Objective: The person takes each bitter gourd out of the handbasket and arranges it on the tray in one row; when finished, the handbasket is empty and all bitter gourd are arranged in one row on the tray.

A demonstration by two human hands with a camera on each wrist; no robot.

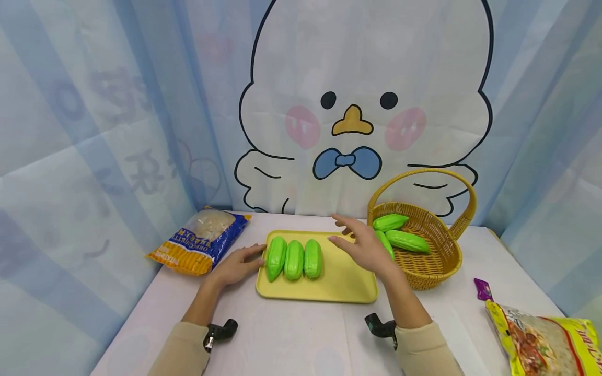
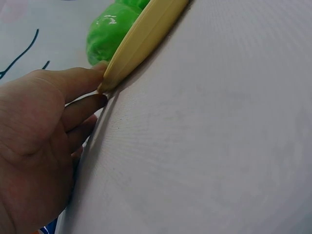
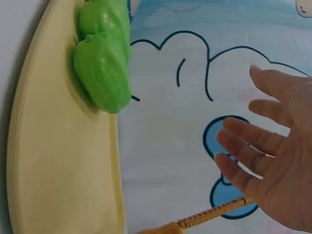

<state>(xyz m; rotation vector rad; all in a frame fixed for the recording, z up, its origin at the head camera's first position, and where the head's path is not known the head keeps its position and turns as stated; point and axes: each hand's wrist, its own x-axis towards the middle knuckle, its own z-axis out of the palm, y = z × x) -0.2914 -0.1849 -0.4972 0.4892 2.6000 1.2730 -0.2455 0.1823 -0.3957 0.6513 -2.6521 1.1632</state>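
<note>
A yellow tray (image 1: 348, 279) lies on the table, with three shiny green ridged gourd-like vegetables (image 1: 294, 260) side by side on its left half. My left hand (image 1: 235, 265) pinches the tray's left rim; the left wrist view shows the thumb on the rim and the fingers at its side and underside. Above the tray's right part hovers my right hand (image 1: 364, 248), fingers spread and holding nothing. Just right of it stands a wicker basket (image 1: 435, 263) with an arched handle, containing more of these green vegetables (image 1: 408, 241).
Left of the tray lies a blue and orange plastic bag (image 1: 199, 243) of pale food. A small purple packet (image 1: 483, 289) and a yellow noodle-type bag (image 1: 541, 339) lie at the right. A printed curtain (image 1: 357, 198) hangs behind the table.
</note>
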